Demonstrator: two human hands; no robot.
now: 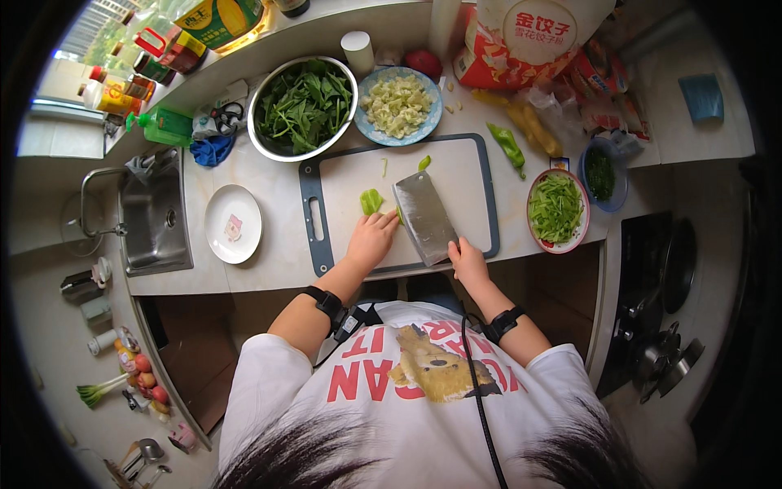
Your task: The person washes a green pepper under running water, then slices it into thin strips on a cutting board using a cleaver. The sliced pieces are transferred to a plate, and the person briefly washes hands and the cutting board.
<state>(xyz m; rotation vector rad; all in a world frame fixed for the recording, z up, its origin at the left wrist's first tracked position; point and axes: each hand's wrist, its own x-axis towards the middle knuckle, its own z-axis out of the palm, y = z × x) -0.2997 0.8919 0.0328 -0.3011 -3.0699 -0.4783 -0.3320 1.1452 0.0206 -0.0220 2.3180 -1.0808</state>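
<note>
My right hand (469,260) grips the handle of a metal cleaver (424,217), its broad blade over the right half of a white cutting board (342,177) with a dark rim. Beside the blade's left edge, the fingertips of my left hand (371,237) press on a green pepper piece (399,215), mostly hidden. Another green pepper piece (371,201) lies just above my left fingers. Near the blade's top is a small green piece (424,162), and a thin pale strip (384,167) lies further left.
Behind the board stand a steel bowl of leafy greens (302,107) and a blue plate of chopped pale vegetable (397,105). A white plate (233,226) and sink (162,211) are left. Right are a whole green pepper (507,147), a plate of green strips (556,208) and a stove (641,293).
</note>
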